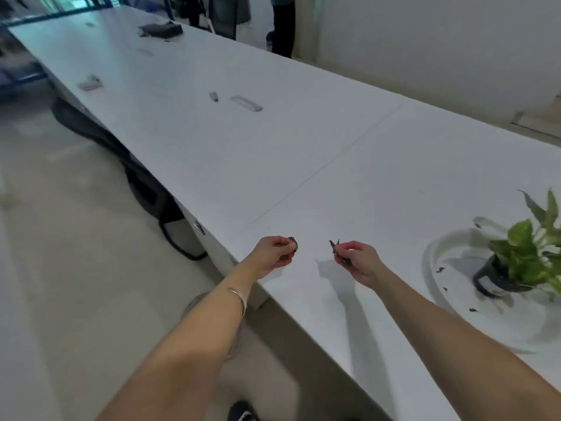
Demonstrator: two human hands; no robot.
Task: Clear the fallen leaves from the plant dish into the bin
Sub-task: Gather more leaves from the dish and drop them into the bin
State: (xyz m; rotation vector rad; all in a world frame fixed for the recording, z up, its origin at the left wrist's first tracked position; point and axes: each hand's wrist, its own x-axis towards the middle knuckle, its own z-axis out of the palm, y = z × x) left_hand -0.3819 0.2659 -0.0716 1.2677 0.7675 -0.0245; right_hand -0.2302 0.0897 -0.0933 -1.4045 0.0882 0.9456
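A white plant dish (440,256) sits on the table at the right, holding a potted green plant (522,253) in a black pot. A few small dark fallen leaves (440,269) lie scattered in the dish. My left hand (273,255) is held out over the table's near edge, pinching dry brown leaves (293,243). My right hand (358,261), left of the dish and above the table, grips dark leaf pieces (334,246). A greyish round shape, perhaps a bin (236,329), shows on the floor under my left forearm, mostly hidden.
The long white table (273,141) runs away to the upper left, with small items (215,96) and a dark pouch (161,29) on it. Black chairs (145,186) are tucked along its left side. A person's legs (283,25) stand at the far end.
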